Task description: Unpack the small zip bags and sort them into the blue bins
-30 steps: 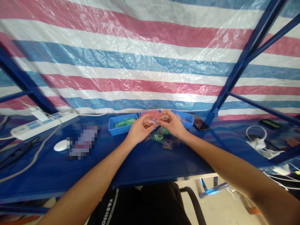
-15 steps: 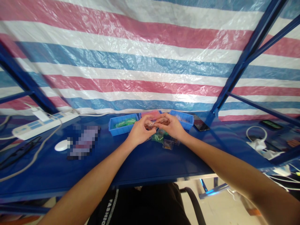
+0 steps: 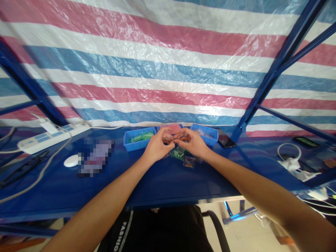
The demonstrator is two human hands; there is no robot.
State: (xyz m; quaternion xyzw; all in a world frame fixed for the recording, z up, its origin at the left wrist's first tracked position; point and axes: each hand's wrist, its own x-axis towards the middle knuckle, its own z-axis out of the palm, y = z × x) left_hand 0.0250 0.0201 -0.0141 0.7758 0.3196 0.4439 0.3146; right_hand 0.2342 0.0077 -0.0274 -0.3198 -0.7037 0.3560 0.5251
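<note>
Our left hand [image 3: 158, 144] and right hand [image 3: 193, 142] meet, fingers curled – we cannot tell what they pinch – beside the green packet [image 3: 177, 154] and dark packet [image 3: 189, 161] on the table [image 3: 157, 183]; a loose fingertip hold could drop something small among them.

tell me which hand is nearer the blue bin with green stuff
Left. The left hand is beside the right end of the blue bin; the right hand is farther right, beyond the left hand.

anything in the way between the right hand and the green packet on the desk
Nothing visible stands between the right hand and the green packet. The small clear packet lies to the green one's right, out of that path.
</note>
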